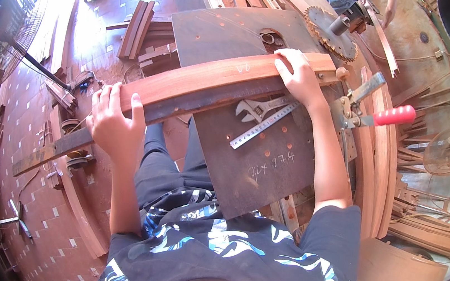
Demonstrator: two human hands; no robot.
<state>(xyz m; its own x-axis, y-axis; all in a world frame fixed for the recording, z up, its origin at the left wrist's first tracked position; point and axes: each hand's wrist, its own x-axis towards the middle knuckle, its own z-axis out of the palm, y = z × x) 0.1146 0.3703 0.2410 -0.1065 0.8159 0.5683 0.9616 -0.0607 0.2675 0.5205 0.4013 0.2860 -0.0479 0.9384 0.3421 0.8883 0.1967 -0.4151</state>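
A reddish, slightly curved wooden board point(198, 81) lies across the metal machine table point(217, 24), along a dark, long bar point(219, 92). My left hand point(115, 121) is wrapped over the board's left end, which sticks out past the table. Near the other end, my right hand point(300, 77) grips the board from above, thumb and fingers bent over it. A toggle clamp with a red handle point(394, 115) stands just right of that end. On the table below the board lie an adjustable wrench point(260, 109) and a steel ruler point(260, 128).
A toothed circular saw blade point(331, 33) is at the table's far right. Beyond it, another person's hand point(389, 14) is near a wooden strip. Long curved boards point(377, 159) stand at the right; wood pieces point(136, 28) lie on the tiled floor. A caged fan point(16, 30) is left.
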